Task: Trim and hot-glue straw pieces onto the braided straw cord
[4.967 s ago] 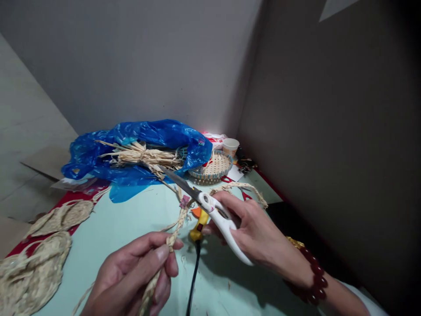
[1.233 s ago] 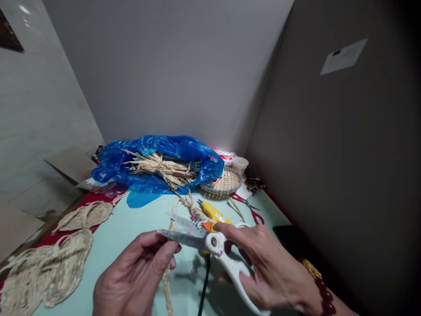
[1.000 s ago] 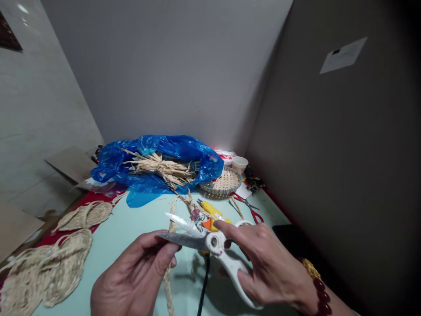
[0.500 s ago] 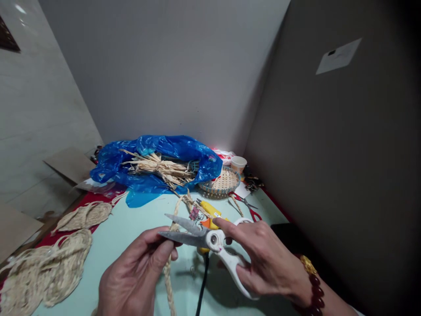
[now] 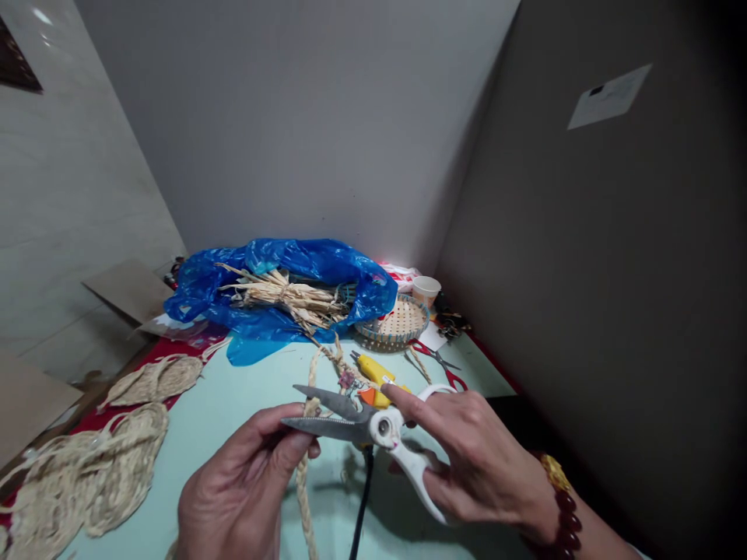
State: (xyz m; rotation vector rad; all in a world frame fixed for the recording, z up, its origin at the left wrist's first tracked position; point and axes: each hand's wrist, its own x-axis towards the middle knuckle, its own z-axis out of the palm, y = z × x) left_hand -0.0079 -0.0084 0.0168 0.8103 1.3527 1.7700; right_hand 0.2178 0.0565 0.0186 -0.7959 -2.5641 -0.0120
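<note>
My left hand (image 5: 245, 474) pinches a pale braided straw cord (image 5: 304, 498), which hangs down from the fingers and also rises a little above them. Gripped by its white handles in my right hand (image 5: 472, 459) is a pair of scissors (image 5: 382, 428). The two grey blades are parted and lie across the cord just above my left fingertips, pointing left. Behind the scissors a yellow glue gun (image 5: 377, 372) rests on the table, its black cable (image 5: 362, 502) running toward me.
Woven straw slippers (image 5: 125, 474) lie at the left on red cloth. A blue plastic bag (image 5: 315, 253) holds bundled dry straw (image 5: 285, 292). Farther right are a round woven basket (image 5: 394, 330), a paper cup (image 5: 426, 289) and red-handled scissors (image 5: 454, 379). Grey panels stand behind and right.
Both hands hold nearly the same pose, with the scissor blades still parted around the cord. The whole view has shifted slightly to the right.
</note>
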